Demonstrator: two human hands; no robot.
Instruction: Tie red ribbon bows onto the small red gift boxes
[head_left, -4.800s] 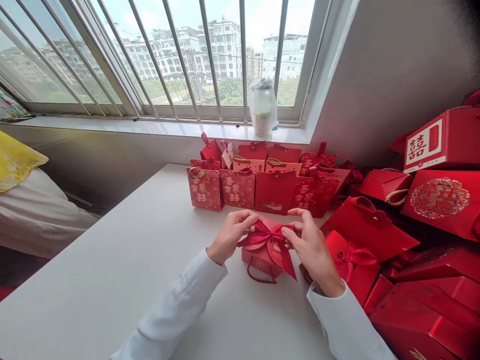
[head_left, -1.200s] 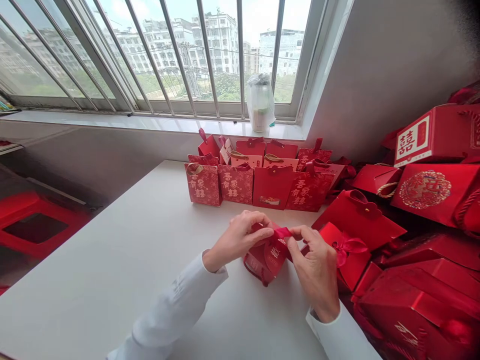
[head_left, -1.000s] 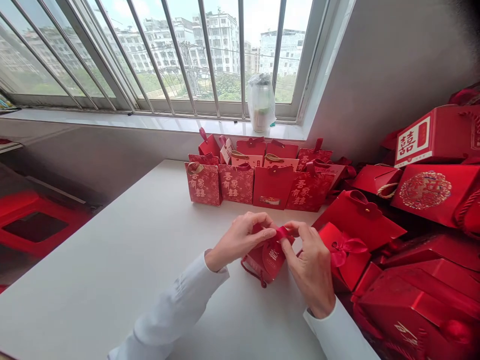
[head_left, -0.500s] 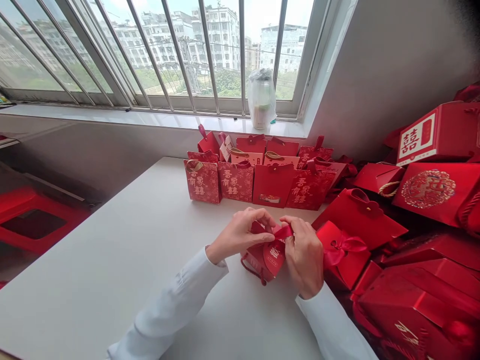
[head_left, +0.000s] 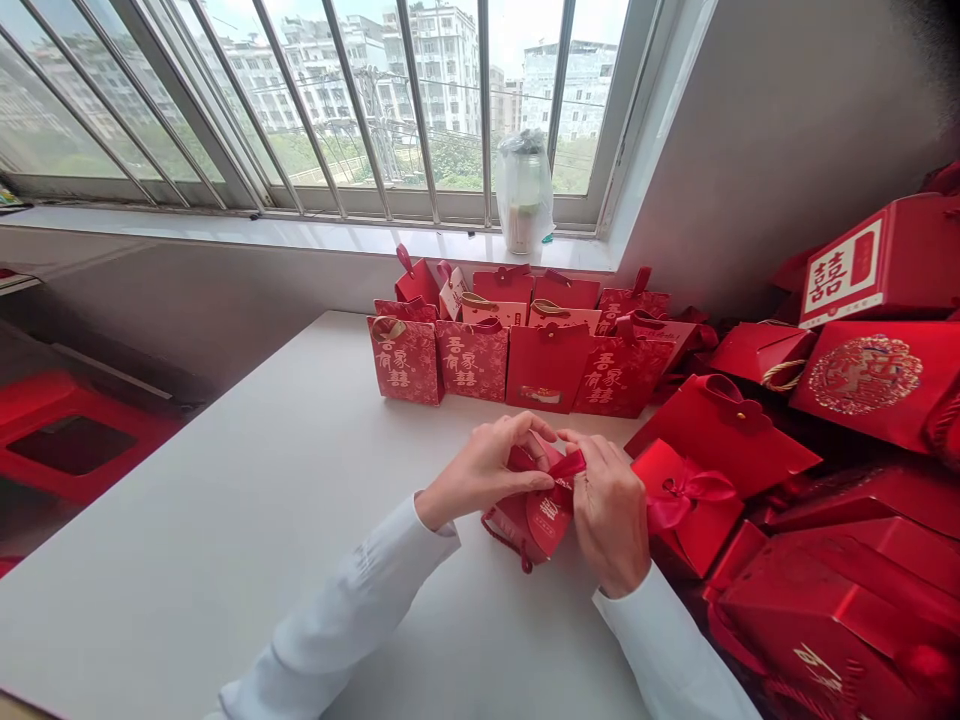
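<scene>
Gold characters 喜 有家 囍 stand on three patterned red bags [head_left: 397, 362] in the row at the table's far edge. A large red 囍 fills the white label [head_left: 841, 273] of a red box [head_left: 900, 255] stacked at the right edge. Print on the small box [head_left: 534, 508] is unreadable.

A white table [head_left: 247, 520] is seen stretching toward the window, and a row of small red gift bags [head_left: 517, 345] is lined up upright at its far edge, gold characters printed on several fronts. A jar wrapped in clear plastic [head_left: 523, 190] is set on the white windowsill [head_left: 285, 235], just behind the bags. Through the barred window [head_left: 337, 100], pale apartment blocks and green trees are shown. To the right, larger red boxes [head_left: 862, 380] are heaped against the grey wall, one marked with a white label [head_left: 840, 272]. A red stool [head_left: 67, 440] is glimpsed low at the left
</scene>
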